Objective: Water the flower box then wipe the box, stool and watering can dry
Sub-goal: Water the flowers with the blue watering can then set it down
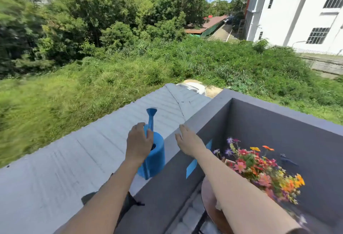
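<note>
A blue watering can point(155, 156) stands on top of the grey balcony wall point(178, 141), its spout pointing away over the roof. My left hand point(139, 143) is closed over the can's top handle. My right hand point(188, 141) hovers flat over the wall's ledge, fingers spread, holding nothing. To the right, inside the balcony, is the flower box point(259, 170) full of red, orange, yellow and purple flowers; my right forearm covers its near end. It rests on a round brown stool point(210, 202), partly hidden by the arm.
A grey corrugated roof point(74, 159) lies below the wall on the left. Strips of blue tape point(192, 167) stick to the wall's inner face. A dark object point(128, 202) lies on the ledge near my left forearm. Beyond are grass, trees and a white building point(297, 11).
</note>
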`<state>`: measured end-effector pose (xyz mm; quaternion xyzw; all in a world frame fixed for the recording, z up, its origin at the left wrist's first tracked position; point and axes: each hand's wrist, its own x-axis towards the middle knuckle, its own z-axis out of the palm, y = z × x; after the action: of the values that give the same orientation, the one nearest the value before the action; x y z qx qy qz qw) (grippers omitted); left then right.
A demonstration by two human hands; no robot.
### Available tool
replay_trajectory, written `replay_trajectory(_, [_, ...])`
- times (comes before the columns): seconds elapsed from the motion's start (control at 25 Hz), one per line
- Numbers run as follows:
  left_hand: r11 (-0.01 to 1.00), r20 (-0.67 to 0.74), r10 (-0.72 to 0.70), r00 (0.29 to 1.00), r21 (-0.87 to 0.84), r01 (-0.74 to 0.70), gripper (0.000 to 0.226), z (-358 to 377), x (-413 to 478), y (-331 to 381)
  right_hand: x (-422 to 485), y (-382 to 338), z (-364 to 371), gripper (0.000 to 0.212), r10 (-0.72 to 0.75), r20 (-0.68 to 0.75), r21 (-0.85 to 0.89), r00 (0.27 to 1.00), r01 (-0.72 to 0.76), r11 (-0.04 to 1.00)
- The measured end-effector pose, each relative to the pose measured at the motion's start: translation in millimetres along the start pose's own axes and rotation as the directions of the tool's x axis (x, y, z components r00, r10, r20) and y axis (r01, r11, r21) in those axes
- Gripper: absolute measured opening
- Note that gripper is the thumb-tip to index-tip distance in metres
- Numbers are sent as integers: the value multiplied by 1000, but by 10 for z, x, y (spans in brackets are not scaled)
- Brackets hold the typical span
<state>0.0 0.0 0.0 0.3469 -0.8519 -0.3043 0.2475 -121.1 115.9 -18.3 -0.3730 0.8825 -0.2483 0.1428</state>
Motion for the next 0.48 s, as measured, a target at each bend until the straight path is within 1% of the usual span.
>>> replay_trajectory(0.08, [990, -77, -122, 990, -81, 115, 41, 25, -80, -102, 105, -59, 165, 57, 17, 27, 75, 999, -19, 997])
replay_trajectory(0.16, [978, -68, -163, 984, -146, 151, 41, 115, -212, -154, 189, -113, 369, 59, 1, 63, 116, 998, -8, 993])
replay_trajectory(0.24, [946, -48, -231, 972, -245, 213, 35, 172, -231, -76, 285, -166, 482, 60, 11, 76, 163, 997, -23, 986])
replay_trajectory(0.28, [935, -66, -252, 966, -275, 225, 33, 194, -258, 2, 286, -188, 478, 61, 9, 68, 188, 998, -22, 982])
replay_trajectory(0.4, [935, -146, -237, 961, -302, 184, 31, 259, -482, 82, 180, -191, 569, 58, -30, 69, 222, 997, 14, 975])
replay_trajectory(0.44, [928, -152, -237, 960, -327, 177, 29, 233, -529, 82, 107, -213, 567, 57, -50, 57, 233, 997, 35, 972])
replay_trajectory(0.48, [921, -124, -264, 957, -328, 211, 27, 337, -403, -59, 257, -195, 708, 55, -9, 63, 266, 998, -8, 964])
